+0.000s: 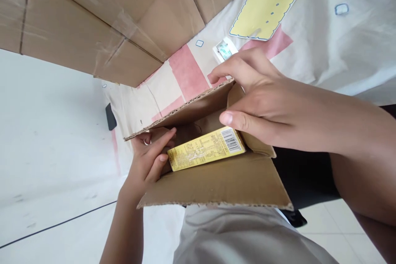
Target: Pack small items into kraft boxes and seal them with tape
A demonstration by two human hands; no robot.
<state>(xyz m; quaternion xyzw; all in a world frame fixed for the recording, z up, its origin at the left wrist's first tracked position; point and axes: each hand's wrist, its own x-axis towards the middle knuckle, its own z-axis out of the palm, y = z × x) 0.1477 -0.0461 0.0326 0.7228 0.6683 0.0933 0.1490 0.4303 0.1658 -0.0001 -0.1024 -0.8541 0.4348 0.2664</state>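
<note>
An open cardboard box (213, 181) sits in front of my body, its near and far flaps spread outward. Inside lies a yellow carton (201, 150) with small print and a barcode, slanting up to the right. My left hand (151, 159) grips the box's left end, with two fingers reaching inside near the carton's left edge; a ring shows on one finger. Over the right end, my right hand (260, 95) is spread, its thumb by the carton's upper right corner and its fingers across the far flap's edge. Whether that thumb touches the carton I cannot tell.
Taped cardboard boxes (108, 20) stand beyond, at upper left. On the cloth-covered table (340, 45) lie a small white device with a display (225, 49) and a yellow wavy-edged sheet (269, 4). A black object (110, 116) and a dark cable (62, 223) are at left.
</note>
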